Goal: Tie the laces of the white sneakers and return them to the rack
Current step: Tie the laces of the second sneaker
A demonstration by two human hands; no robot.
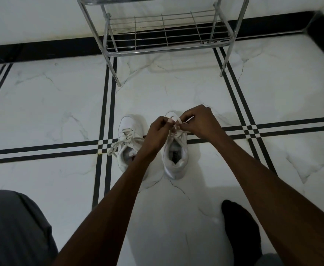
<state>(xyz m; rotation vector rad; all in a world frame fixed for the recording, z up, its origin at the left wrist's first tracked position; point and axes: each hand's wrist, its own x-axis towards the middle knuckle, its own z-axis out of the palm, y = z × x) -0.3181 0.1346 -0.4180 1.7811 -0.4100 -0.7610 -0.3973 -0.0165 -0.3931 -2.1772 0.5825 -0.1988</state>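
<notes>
Two white sneakers stand side by side on the floor, toes pointing away from me. The left sneaker (127, 139) has loose laces trailing out to its left. Over the right sneaker (176, 156), my left hand (158, 134) and my right hand (200, 121) each pinch a strand of its white laces (176, 121), held crossed just above the tongue. The toe of the right sneaker is mostly hidden behind my hands.
A metal wire shoe rack (163, 31) stands against the wall straight ahead, its lower shelf bare. The floor is white marble tile with black stripes. My grey-trousered knee (13, 227) is at lower left and my black-socked foot (239, 227) at lower right.
</notes>
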